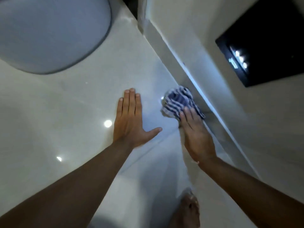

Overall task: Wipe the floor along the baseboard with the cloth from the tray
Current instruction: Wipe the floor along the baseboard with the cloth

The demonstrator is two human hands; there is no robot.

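A blue-and-white striped cloth [178, 100] lies bunched on the glossy pale floor [79, 99], pressed against the foot of the white baseboard [194, 79]. My right hand [195, 132] rests on the cloth's near end, fingers laid flat over it, close to the baseboard. To the left of the cloth, my left hand [131, 119] lies flat on the floor, fingers together and thumb spread, holding nothing. The baseboard runs diagonally from upper middle to lower right.
A large rounded grey object [49, 33] sits on the floor at upper left. A black panel [266, 40] with light reflections hangs on the wall at right. A bare foot [189, 209] shows at the bottom. Ceiling lights glint on the floor.
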